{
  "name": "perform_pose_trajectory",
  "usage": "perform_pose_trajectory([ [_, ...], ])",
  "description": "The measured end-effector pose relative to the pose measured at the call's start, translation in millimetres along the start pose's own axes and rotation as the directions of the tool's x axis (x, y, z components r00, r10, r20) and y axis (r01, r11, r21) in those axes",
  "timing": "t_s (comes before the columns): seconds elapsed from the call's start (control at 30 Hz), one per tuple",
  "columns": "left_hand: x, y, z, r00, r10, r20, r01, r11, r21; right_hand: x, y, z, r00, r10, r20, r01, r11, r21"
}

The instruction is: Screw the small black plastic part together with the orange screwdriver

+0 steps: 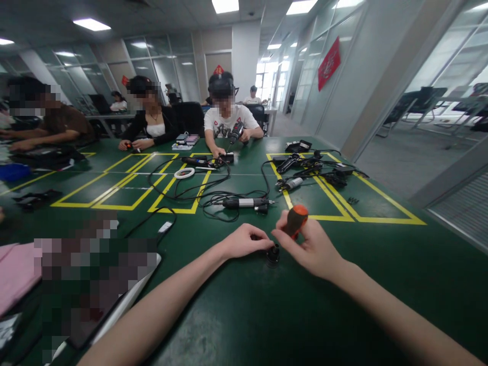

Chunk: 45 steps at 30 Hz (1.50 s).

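Note:
My right hand [310, 246] is wrapped round a screwdriver with an orange and dark handle [298, 219]; its shaft is hard to make out. Just left of it, my left hand [249, 240] pinches a small round black part [273, 253] that rests on the green table. The part has a raised collar on top and a wider base. Both hands are close together, with the tool's handle above and to the right of the part.
Beyond my hands lies a silver-and-black power tool [244, 203] with looped black cables. Tools and black parts [301, 163] are heaped at the back right, near a small spring [353, 200]. A white tape roll [184, 173] lies left. Across the table a co-worker [232, 119] holds a drill.

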State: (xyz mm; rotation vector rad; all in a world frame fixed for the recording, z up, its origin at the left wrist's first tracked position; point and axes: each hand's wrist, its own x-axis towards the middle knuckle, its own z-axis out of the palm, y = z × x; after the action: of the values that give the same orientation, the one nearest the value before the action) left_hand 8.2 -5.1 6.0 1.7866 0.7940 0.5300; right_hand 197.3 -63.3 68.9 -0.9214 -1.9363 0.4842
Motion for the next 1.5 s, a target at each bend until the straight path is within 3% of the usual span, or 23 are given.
perform_pose_trajectory([
  [0.13, -0.5, 1.3, 0.4, 1.000, -0.005, 0.002, 0.005, 1.000, -0.006, -14.8, 1.3, -1.7, 0.989, 0.119, 0.088, -0.116, 0.993, -0.034],
  [0.43, -1.6, 2.6, -1.2, 1.000, 0.000, 0.030, 0.000, 1.000, 0.001, -32.2, -0.5, 20.2, 0.961, 0.267, -0.071, -0.253, 0.955, 0.156],
  [0.57, -0.5, -0.2, -0.6, 0.999, 0.004, 0.032, -0.004, 1.000, -0.003, -35.5, -0.9, 22.1, 0.916, 0.375, -0.139, -0.324, 0.900, 0.291],
  [0.73, -1.4, -2.2, -1.1, 0.999, 0.000, 0.037, -0.001, 1.000, 0.011, -39.7, 0.4, 19.0, 0.846, 0.529, -0.072, -0.459, 0.790, 0.407],
  [0.9, -4.6, -0.5, -2.1, 0.999, -0.012, 0.037, 0.011, 0.999, 0.035, -42.4, 2.4, 18.3, 0.896, 0.420, -0.146, -0.352, 0.870, 0.344],
  [1.1, -8.9, 3.1, -1.6, 0.999, -0.022, 0.026, 0.020, 0.997, 0.071, -39.3, -4.2, 19.2, 0.973, 0.197, -0.116, -0.171, 0.964, 0.206],
  [1.33, -11.5, 4.8, -2.3, 1.000, -0.009, 0.010, 0.009, 0.999, 0.043, -42.8, 0.7, 20.0, 0.971, 0.165, -0.174, -0.134, 0.975, 0.178],
  [1.5, -17.7, 7.0, -12.1, 0.995, -0.002, 0.102, 0.007, 0.999, -0.051, -44.1, 1.6, 20.8, 0.946, 0.221, -0.236, -0.157, 0.952, 0.262],
])
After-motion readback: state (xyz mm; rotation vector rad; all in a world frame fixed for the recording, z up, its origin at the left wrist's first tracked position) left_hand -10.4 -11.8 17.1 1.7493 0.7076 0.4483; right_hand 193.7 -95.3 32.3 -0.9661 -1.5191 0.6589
